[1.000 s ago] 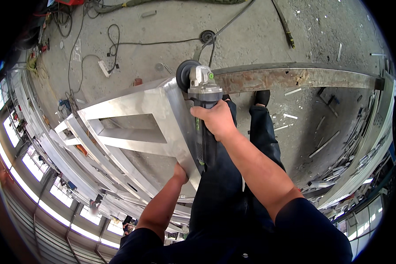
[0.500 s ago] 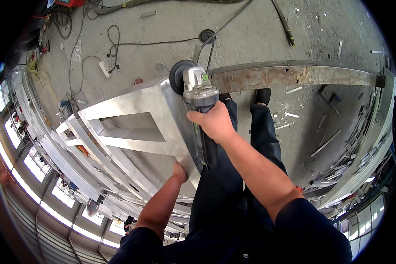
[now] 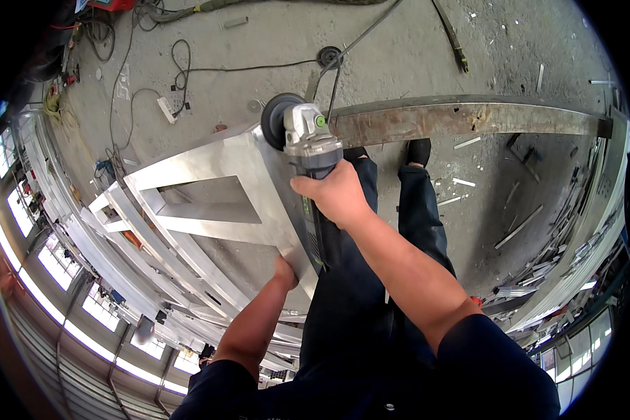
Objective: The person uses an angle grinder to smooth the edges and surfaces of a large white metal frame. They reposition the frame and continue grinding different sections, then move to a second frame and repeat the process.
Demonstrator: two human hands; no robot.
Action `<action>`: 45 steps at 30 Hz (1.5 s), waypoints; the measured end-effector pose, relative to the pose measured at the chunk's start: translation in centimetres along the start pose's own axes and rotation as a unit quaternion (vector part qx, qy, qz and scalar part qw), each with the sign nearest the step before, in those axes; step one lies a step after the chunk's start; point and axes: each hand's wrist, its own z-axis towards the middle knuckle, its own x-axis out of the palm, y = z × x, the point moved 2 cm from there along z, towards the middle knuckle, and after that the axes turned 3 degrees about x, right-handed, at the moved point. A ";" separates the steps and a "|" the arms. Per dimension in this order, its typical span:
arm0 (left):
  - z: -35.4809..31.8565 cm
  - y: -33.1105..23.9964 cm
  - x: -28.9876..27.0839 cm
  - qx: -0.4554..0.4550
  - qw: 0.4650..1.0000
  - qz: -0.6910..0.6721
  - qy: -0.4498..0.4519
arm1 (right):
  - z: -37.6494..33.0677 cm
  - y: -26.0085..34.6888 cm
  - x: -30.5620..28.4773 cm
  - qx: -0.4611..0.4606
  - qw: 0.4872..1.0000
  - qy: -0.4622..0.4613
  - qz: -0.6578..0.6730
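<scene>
My right hand [image 3: 337, 194] is wrapped round the body of an angle grinder [image 3: 313, 143], which has a silver head and a dark grip. Its black disc [image 3: 278, 122] stands at the upper corner of a metal frame [image 3: 266, 175]; whether disc and metal touch, I cannot tell. The frame is bare silver, with rectangular openings, and leans in front of my legs on the left. Lower down, my left hand [image 3: 285, 271] grips the frame's near bar, its fingers mostly hidden behind the metal.
A rusty steel beam [image 3: 469, 117] runs rightward past my feet. Cables and a white power strip [image 3: 166, 110] lie on the concrete, with a loose black disc [image 3: 330, 57] beyond the grinder. Metal offcuts [image 3: 518, 227] litter the floor at right; long silver profiles [image 3: 63, 203] are stacked at left.
The grinder and my right hand have shifted slightly left and up along the frame's corner. My left hand keeps its place on the bar.
</scene>
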 end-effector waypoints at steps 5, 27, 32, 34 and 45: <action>0.1 -0.2 0.3 -0.046 0.999 -0.025 0.004 | 0.8 -0.8 0.0 0.008 1.000 -0.007 -0.001; 11.2 4.5 0.5 0.035 0.998 0.035 -0.042 | 7.3 18.3 -11.0 -0.010 0.951 0.004 -0.308; 11.6 4.5 0.8 0.058 0.971 0.167 -0.164 | 13.7 21.4 -9.1 0.068 0.895 0.121 -0.425; 8.8 2.1 2.5 0.054 0.979 0.057 -0.188 | 16.5 20.7 -8.4 0.101 0.890 0.159 -0.415; 6.6 1.8 7.8 0.185 0.915 -0.087 -0.349 | 23.3 15.7 -3.7 0.265 0.828 0.255 -0.423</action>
